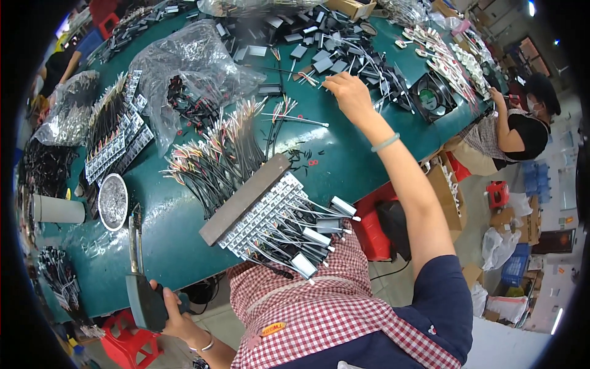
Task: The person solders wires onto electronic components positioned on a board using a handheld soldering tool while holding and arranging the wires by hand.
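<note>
My left hand (175, 310) is wrapped around the handle of a dark green soldering gun (144, 298), its thin metal tip pointing up over the table edge. My right hand (348, 93) reaches far out, thumb and fingers pinched beside thin wire ends (308, 78); whether they grip one is unclear. Directly before me sits a rack of small metallic clamps (270, 212) with a brown bar (246, 198) across it. Black cables with stripped coloured ends (227, 138) fan out beyond the bar. Grey rectangular modules (316, 237) on leads hang toward my checked apron.
Grey and black modules (322, 61) are heaped at the far side, near a black fan (432, 97). At left are a bowl of silvery bits (113, 203), a white cylinder (58, 209) and another loaded rack (120, 144). Another person (522, 123) sits at right.
</note>
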